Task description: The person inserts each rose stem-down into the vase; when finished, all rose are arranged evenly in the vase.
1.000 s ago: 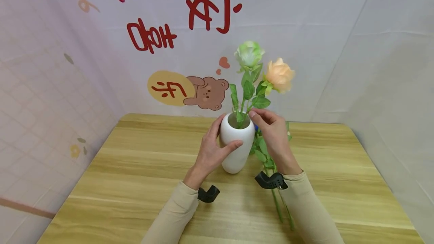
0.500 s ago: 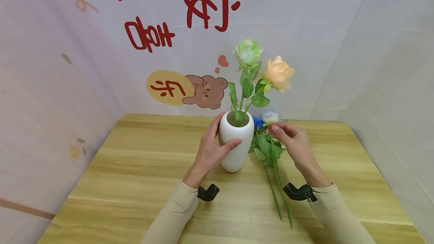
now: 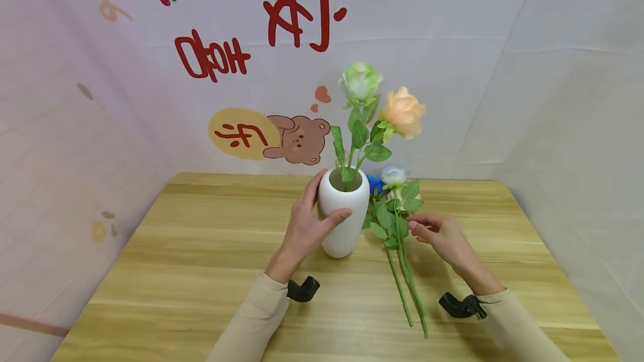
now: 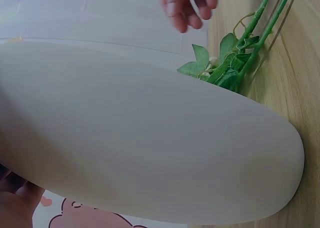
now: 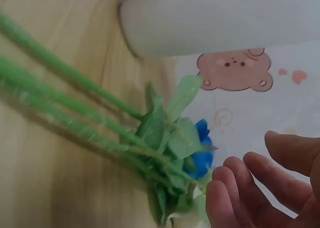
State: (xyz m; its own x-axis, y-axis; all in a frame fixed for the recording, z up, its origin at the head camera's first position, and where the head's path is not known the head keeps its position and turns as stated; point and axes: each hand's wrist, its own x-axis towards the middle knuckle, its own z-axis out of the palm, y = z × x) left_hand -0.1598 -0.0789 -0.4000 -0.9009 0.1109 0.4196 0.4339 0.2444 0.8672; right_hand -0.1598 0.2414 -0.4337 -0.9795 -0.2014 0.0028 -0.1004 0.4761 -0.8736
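Note:
My left hand [image 3: 307, 225] grips a white vase [image 3: 343, 217] with its thumb across the near side and its fingers round the left. From the vase's mouth rise a green-white rose [image 3: 360, 82] and a peach rose [image 3: 403, 112]. To the right, a blue rose [image 3: 374, 184], a pale blue-white rose [image 3: 393, 175] and a cream one [image 3: 402, 200] lie on the table, stems toward me. Beside their leaves is my right hand [image 3: 445, 239]; in the right wrist view its fingers [image 5: 232, 188] are loosely bent, and nothing shows between them and the thumb.
The wooden table [image 3: 216, 272] backs onto a light cloth wall printed with a bear [image 3: 300, 139] and red characters. Cloth walls also stand at the left and right. Several green stems [image 3: 410, 284] run toward the front of the table.
My right hand has left the stems at the vase's mouth and moved right and down, beside the lying roses. My left hand stays on the vase. The head view has shifted slightly.

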